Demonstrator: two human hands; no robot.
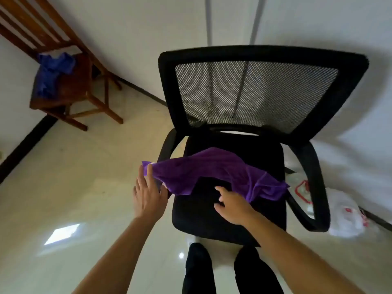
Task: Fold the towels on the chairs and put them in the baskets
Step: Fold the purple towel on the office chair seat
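A purple towel (pixel 212 172) is stretched in the air over the seat of a black mesh office chair (pixel 229 209). My left hand (pixel 148 194) pinches the towel's left corner between thumb and fingers, just off the seat's left edge. My right hand (pixel 231 206) hovers over the seat, its fingers reaching under the towel's right part; whether it grips the cloth is hidden. A crumpled blue towel (pixel 53 71) lies on the seat of a wooden chair (pixel 70 88) at the far left. No basket is in view.
White plastic bags with red print (pixel 339 217) lie on the floor right of the office chair. My legs in dark trousers (pixel 229 270) stand at the seat's front edge. Glossy tiled floor (pixel 84 187) spreads to the left; white walls stand behind both chairs.
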